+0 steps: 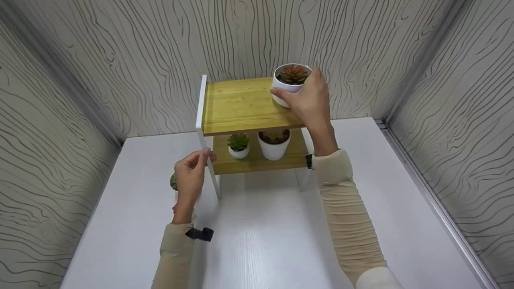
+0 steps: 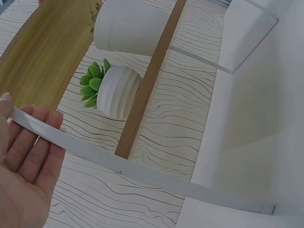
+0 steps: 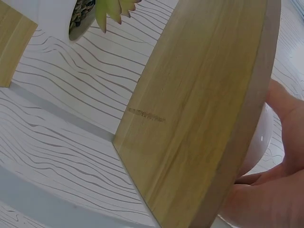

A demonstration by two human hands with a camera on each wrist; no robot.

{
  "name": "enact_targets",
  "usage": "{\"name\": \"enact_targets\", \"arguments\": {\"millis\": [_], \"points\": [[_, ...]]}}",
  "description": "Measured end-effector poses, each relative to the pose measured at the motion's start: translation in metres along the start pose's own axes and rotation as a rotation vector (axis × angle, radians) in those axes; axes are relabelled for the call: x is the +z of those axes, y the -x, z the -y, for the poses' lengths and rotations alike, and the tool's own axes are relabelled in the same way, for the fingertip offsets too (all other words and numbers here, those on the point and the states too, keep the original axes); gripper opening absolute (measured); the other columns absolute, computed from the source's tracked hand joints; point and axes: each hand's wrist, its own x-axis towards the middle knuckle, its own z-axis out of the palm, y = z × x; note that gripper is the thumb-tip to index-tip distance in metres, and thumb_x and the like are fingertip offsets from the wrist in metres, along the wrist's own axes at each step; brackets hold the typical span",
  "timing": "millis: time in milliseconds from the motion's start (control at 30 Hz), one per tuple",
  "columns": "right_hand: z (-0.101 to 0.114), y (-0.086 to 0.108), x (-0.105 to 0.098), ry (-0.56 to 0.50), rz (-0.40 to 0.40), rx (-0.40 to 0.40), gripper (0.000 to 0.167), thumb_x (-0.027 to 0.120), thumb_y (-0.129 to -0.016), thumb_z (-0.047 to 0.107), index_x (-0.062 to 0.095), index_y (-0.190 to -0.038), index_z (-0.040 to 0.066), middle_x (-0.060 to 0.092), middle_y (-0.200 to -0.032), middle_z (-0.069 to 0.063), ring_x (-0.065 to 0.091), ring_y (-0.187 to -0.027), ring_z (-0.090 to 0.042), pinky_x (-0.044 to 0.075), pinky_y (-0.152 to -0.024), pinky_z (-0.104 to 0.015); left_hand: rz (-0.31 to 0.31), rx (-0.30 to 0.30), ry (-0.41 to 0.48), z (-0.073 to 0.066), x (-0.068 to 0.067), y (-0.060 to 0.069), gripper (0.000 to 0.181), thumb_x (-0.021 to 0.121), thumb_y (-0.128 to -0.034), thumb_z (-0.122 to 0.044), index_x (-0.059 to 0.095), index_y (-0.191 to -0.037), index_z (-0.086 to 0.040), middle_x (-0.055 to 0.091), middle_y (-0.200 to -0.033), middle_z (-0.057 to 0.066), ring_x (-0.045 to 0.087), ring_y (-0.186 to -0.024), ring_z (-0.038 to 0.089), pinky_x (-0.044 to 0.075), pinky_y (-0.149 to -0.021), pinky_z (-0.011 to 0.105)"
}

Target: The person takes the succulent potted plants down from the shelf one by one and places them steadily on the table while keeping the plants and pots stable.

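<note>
At the right end of the top board of a small two-tier shelf, my right hand grips a white pot holding a reddish succulent. Its thumb lies across the pot's near side. In the right wrist view the board hides most of this pot. My left hand holds the shelf's white left front post between thumb and fingers. On the lower board stand a small ribbed white pot with a green succulent and a larger white pot with a plant.
The shelf stands on a white table, close to a wood-grain patterned back wall. Another green plant sits left of the shelf, mostly hidden behind my left hand. Patterned panels rise on both sides.
</note>
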Motion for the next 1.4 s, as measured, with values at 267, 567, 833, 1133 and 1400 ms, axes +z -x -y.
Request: {"name": "enact_targets", "arguments": {"millis": [267,567,833,1133,1400], "points": [[0.003,0.000,0.003,-0.025,-0.018,0.035,0.104,0.089,-0.079,0.050,0.040,-0.151,-0.006,0.057,-0.146,-0.026,0.058,-0.137,-0.038,0.052,-0.113,-0.047,0.016,0.009,0.008,0.003,-0.002,0.000,0.032,0.069,-0.1025,-0.033,0.081,-0.104,-0.003,0.082,-0.097,0.013,0.075,-0.090,0.010,0.057,-0.085,0.021],[0.002,-0.001,0.004,-0.043,-0.023,0.030,0.098,0.089,-0.079,0.050,0.045,-0.148,-0.002,0.060,-0.143,-0.023,0.060,-0.134,-0.035,0.052,-0.112,-0.047,0.006,0.013,-0.005,0.004,-0.002,-0.001,0.026,0.071,-0.1015,-0.031,0.082,-0.104,-0.008,0.082,-0.097,0.013,0.074,-0.092,0.005,0.056,-0.086,0.019],[-0.001,-0.001,0.006,-0.071,-0.037,-0.023,0.090,0.089,-0.079,0.048,0.050,-0.144,0.000,0.064,-0.138,-0.019,0.064,-0.129,-0.032,0.054,-0.107,-0.044,0.009,0.043,0.008,0.004,-0.001,0.000,0.023,0.069,-0.1027,-0.026,0.082,-0.103,-0.007,0.082,-0.097,0.013,0.076,-0.088,0.006,0.056,-0.084,0.018],[0.000,0.000,0.002,-0.078,-0.024,-0.024,0.093,0.089,-0.079,0.049,0.048,-0.146,0.000,0.064,-0.141,-0.021,0.063,-0.131,-0.033,0.054,-0.109,-0.045,0.021,0.048,0.011,0.005,0.000,0.000,0.024,0.068,-0.1036,-0.026,0.082,-0.104,-0.007,0.082,-0.098,0.013,0.075,-0.089,0.005,0.057,-0.086,0.018],[0.006,0.004,-0.005,-0.078,-0.014,-0.026,0.096,0.089,-0.079,0.050,0.046,-0.149,0.000,0.063,-0.143,-0.021,0.063,-0.132,-0.032,0.055,-0.109,-0.045,0.016,0.051,0.014,0.006,-0.002,0.000,0.023,0.070,-0.1026,-0.028,0.083,-0.104,-0.008,0.082,-0.098,0.012,0.076,-0.089,0.011,0.057,-0.085,0.019]]}}
